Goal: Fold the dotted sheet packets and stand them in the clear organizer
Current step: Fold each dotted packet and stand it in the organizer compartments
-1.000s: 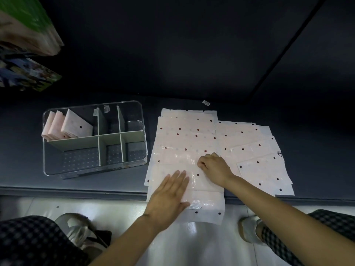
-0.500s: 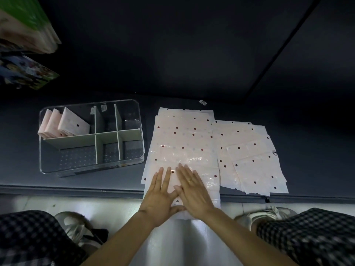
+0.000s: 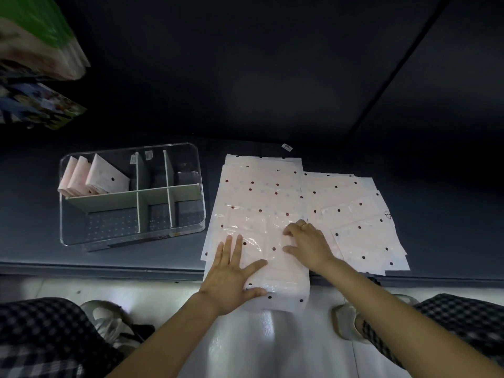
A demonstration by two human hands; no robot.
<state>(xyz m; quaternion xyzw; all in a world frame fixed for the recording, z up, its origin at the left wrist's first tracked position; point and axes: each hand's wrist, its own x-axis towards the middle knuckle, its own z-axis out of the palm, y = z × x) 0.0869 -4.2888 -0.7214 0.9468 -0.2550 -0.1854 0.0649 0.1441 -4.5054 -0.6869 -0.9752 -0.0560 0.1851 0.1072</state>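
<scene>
1. The tabletop (image 3: pixel 81 257) carries everything; its near edge runs crosswise just under your wrists, and the front of the packet you are working on hangs past it toward you.

2. The stack of dotted sheets (image 3: pixel 261 192) reaches away from both hands, its long axis running from you toward the far wall. A second fanned pile (image 3: pixel 365 236) lies just to the outside of your right hand, touching the main stack.

3. The clear organizer (image 3: pixel 131 238) sits well out to the left of your left hand. Three folded packets (image 3: pixel 106 175) already stand tilted in its far left compartment; the other compartments look empty.

4. The top packet (image 3: pixel 275 257) lies directly under both hands, with glossy creased film between them.

5. Your left hand (image 3: pixel 231 274) lies flat, fingers straight and spread, pressing the packet's near left part, thumb near the front edge.

6. Your right hand (image 3: pixel 308 246) rests on the packet's right side, slightly farther from you, fingers bent with the tips on the film. I cannot tell whether they pinch an edge or only press.

7. The relation to watch, as I judge it: the fold likely runs crosswise to the long axis. The left hand is nearer the organizer, so it looks better placed to carry the folded packet over.
</scene>
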